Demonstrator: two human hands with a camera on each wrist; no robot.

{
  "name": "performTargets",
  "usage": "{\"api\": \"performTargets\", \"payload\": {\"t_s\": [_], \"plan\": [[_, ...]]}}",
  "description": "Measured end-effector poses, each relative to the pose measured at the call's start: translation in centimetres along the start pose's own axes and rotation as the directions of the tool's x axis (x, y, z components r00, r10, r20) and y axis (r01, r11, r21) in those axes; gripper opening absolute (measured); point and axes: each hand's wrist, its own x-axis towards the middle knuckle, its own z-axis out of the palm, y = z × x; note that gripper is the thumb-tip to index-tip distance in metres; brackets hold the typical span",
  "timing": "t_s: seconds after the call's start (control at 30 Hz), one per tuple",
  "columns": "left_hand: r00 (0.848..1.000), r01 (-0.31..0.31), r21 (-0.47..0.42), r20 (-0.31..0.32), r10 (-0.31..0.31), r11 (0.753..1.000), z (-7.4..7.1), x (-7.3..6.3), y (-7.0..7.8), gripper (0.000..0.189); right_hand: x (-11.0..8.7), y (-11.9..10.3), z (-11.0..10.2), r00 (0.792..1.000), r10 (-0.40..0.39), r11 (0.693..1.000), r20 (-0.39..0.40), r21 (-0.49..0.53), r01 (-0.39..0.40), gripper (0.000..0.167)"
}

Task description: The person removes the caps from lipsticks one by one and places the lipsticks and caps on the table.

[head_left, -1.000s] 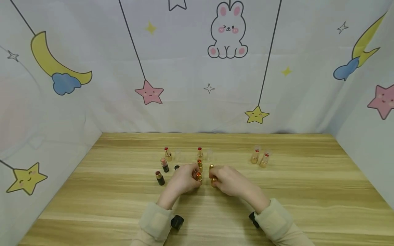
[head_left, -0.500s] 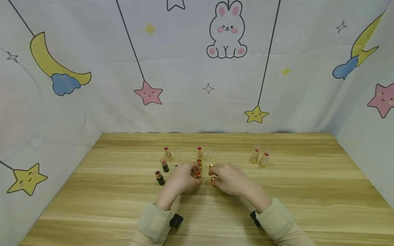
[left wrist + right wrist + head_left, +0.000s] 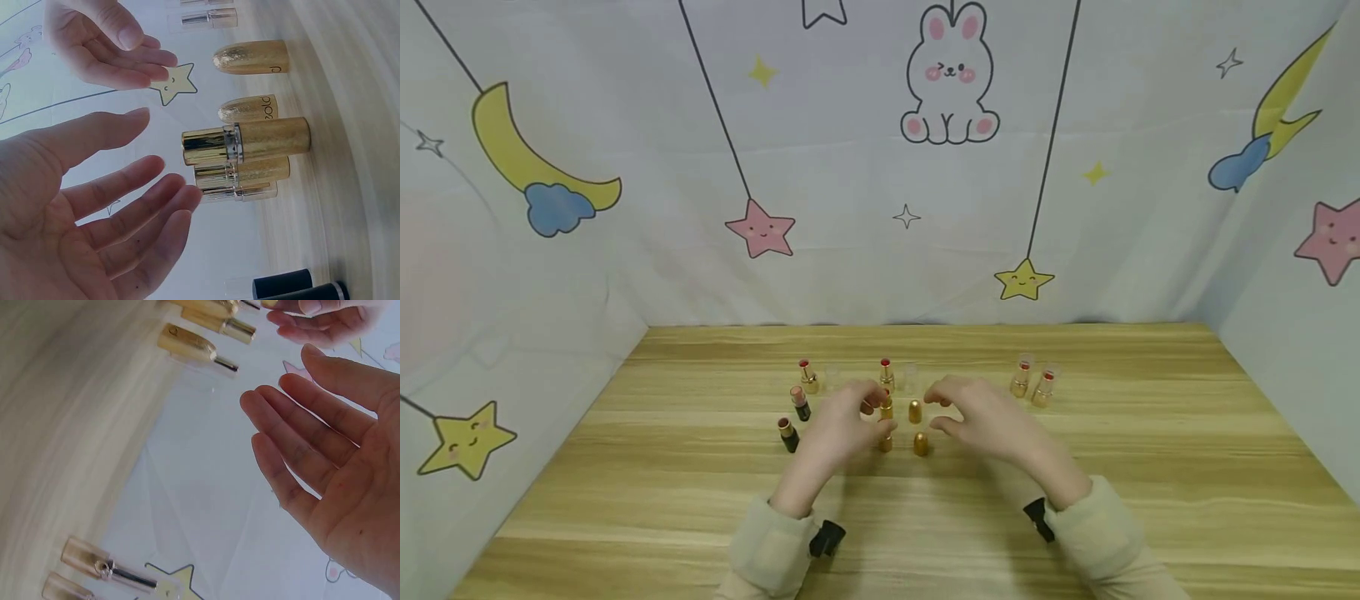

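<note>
Two uncapped gold lipsticks stand upright one behind the other: the near one [image 3: 886, 443] and the far one [image 3: 887, 407]. My left hand [image 3: 842, 425] hovers just left of them, fingers loosely spread; in the left wrist view there is a gap between its fingertips and the near lipstick [image 3: 275, 139]. To their right stand two rounded gold caps, the near cap [image 3: 921, 444] and the far cap [image 3: 915, 411]. My right hand [image 3: 981, 417] is raised to the right of these caps, its fingers relaxed and holding nothing. The left hand partly covers the near lipstick in the head view.
Behind stand a red lipstick [image 3: 887, 375] with a clear cap [image 3: 912, 377] and another red lipstick [image 3: 807, 377]. At left are a pink lipstick [image 3: 800, 403] and a dark-based lipstick [image 3: 787, 434]. Two clear-capped lipsticks [image 3: 1021, 377] stand at right on the wooden table [image 3: 1150, 467].
Both hands have let go and drawn back: the right hand moved right off the gold caps, and the left hand came up off the near gold lipstick. The caps and lipsticks stay standing.
</note>
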Motion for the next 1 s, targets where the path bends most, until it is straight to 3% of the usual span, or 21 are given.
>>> {"api": "performTargets", "payload": {"t_s": [0.2, 0.43, 0.77, 1.0], "plan": [[0.993, -0.047, -0.037, -0.108, 0.043, 0.998, 0.1, -0.2, 0.5, 0.025, -0.7, 0.8, -1.6, 0.997, 0.047, 0.999, -0.065, -0.004, -0.047, 0.025], [0.968, -0.176, -0.046, -0.192, 0.164, 0.983, 0.5, 0.1, 1.9, 0.032, -1.7, 2.4, -3.7, 0.981, 0.109, 0.994, -0.160, 0.032, -0.105, 0.026], [0.959, -0.257, -0.157, -0.165, 0.231, 0.954, 2.3, 0.9, 4.1, 0.047, -3.0, 4.6, -6.3, 0.962, 0.190, 0.980, -0.196, 0.102, -0.173, 0.029], [0.965, -0.258, -0.181, -0.103, 0.242, 0.949, 3.8, 1.5, 5.3, 0.053, -3.4, 6.2, -6.7, 0.953, 0.244, 0.966, -0.179, 0.129, -0.223, 0.031]]}}
